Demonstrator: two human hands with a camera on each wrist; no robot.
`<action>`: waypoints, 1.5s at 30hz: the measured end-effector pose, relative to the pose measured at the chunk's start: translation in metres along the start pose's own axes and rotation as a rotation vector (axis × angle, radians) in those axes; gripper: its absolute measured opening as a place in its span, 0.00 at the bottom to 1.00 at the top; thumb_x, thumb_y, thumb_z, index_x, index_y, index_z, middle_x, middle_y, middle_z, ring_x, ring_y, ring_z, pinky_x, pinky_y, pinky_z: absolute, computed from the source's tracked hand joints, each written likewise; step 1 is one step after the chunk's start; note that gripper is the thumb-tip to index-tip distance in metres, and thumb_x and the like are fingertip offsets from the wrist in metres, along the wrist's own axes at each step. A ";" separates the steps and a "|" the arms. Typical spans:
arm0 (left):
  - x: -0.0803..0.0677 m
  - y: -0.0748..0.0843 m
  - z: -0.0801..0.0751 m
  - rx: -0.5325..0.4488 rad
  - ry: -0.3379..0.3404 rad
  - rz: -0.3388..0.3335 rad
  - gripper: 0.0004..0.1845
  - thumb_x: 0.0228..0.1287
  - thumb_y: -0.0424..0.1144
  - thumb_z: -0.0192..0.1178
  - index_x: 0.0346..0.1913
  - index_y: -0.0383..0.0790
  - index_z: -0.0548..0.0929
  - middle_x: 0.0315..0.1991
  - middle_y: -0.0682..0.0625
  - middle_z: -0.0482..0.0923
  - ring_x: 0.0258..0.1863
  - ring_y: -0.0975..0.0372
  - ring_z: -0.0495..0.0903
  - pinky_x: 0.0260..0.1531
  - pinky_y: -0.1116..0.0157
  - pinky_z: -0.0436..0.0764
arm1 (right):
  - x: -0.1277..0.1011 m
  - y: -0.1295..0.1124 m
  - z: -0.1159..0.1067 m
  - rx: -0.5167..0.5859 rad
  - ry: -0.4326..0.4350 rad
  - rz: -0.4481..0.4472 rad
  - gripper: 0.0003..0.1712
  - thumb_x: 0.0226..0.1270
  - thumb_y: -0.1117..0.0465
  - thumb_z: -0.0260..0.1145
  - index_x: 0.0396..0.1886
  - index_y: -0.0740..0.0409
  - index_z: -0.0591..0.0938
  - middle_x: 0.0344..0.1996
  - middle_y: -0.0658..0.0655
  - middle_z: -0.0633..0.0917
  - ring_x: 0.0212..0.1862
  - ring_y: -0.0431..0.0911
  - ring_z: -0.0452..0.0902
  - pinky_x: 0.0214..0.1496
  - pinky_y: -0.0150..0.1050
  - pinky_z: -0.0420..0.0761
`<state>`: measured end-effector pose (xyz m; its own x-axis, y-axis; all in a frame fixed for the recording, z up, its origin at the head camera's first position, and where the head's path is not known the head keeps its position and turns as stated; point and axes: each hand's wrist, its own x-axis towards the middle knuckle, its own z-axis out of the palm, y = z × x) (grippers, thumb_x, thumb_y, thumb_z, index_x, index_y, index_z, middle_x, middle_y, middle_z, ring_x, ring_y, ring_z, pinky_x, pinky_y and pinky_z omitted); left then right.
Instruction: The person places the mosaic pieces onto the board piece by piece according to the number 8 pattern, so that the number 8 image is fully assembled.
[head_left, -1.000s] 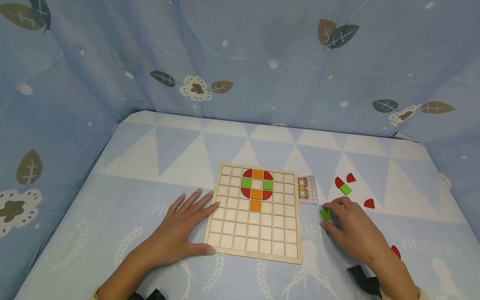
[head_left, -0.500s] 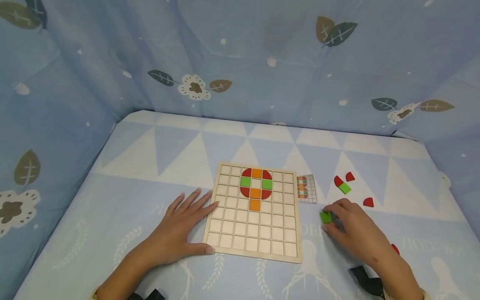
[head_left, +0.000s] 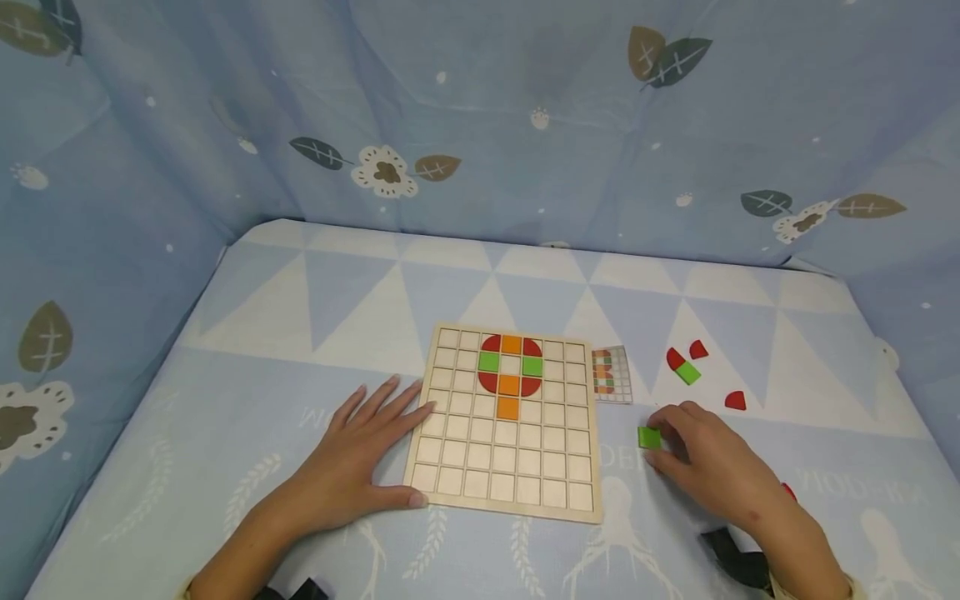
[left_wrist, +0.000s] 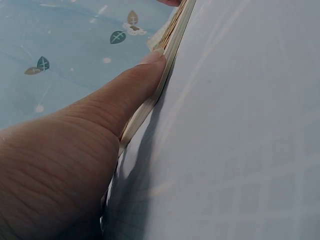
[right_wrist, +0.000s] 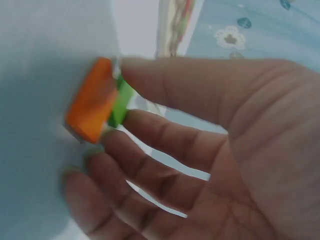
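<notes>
The right hand (head_left: 712,471) lies on the blue patterned tablecloth (head_left: 300,333) to the right of the wooden grid board (head_left: 504,467), its fingers curled down onto a small green square tile (head_left: 648,437). In the right wrist view the thumb and fingers (right_wrist: 165,135) pinch that green tile (right_wrist: 120,105), and an orange tile (right_wrist: 92,100) sits flat against it on the far side from the palm; from the head view only the green one shows. The pinched tiles are just off the board's right edge, level with its lower half.

Farther away and to the right, a loose green tile (head_left: 687,373) touches a red quarter-round piece (head_left: 675,358). Two more red pieces lie nearby, one beyond them (head_left: 698,349) and one nearer, to the right (head_left: 736,401). A small pattern card (head_left: 611,375) lies against the board's far right corner.

The left hand (head_left: 352,462) rests flat on the cloth at the board's left edge, fingers spread and straight. Its thumb (left_wrist: 135,85) presses along the near left edge of the board (left_wrist: 172,37).

On the board's far rows sits a ring of red corners with orange and green squares between them (head_left: 511,365), and one orange square (head_left: 507,407) sits just below it.
</notes>
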<state>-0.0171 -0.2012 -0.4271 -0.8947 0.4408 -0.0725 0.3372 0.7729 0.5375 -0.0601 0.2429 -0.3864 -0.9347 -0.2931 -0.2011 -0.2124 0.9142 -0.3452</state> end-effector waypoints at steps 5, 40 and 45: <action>-0.001 0.001 -0.002 -0.002 -0.002 -0.008 0.57 0.52 0.73 0.71 0.83 0.61 0.59 0.85 0.60 0.45 0.84 0.56 0.36 0.78 0.47 0.34 | -0.001 0.000 -0.005 0.007 -0.077 0.041 0.27 0.57 0.58 0.83 0.54 0.60 0.84 0.39 0.50 0.79 0.40 0.46 0.74 0.46 0.48 0.83; 0.001 0.001 -0.001 0.002 0.000 -0.001 0.57 0.52 0.74 0.70 0.83 0.62 0.60 0.85 0.60 0.46 0.84 0.56 0.37 0.78 0.47 0.35 | 0.002 0.084 -0.034 -0.072 0.086 0.212 0.21 0.65 0.69 0.71 0.56 0.73 0.81 0.47 0.75 0.78 0.45 0.68 0.76 0.50 0.70 0.80; 0.001 0.001 -0.001 0.006 -0.006 -0.010 0.57 0.52 0.75 0.69 0.83 0.63 0.59 0.85 0.60 0.45 0.84 0.56 0.36 0.78 0.47 0.34 | 0.004 0.085 -0.036 -0.008 0.047 0.264 0.19 0.66 0.64 0.74 0.49 0.74 0.79 0.38 0.67 0.80 0.39 0.59 0.76 0.42 0.59 0.84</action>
<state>-0.0177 -0.2003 -0.4258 -0.8962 0.4358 -0.0826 0.3302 0.7798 0.5319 -0.0919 0.3299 -0.3831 -0.9702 -0.0308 -0.2404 0.0388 0.9594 -0.2795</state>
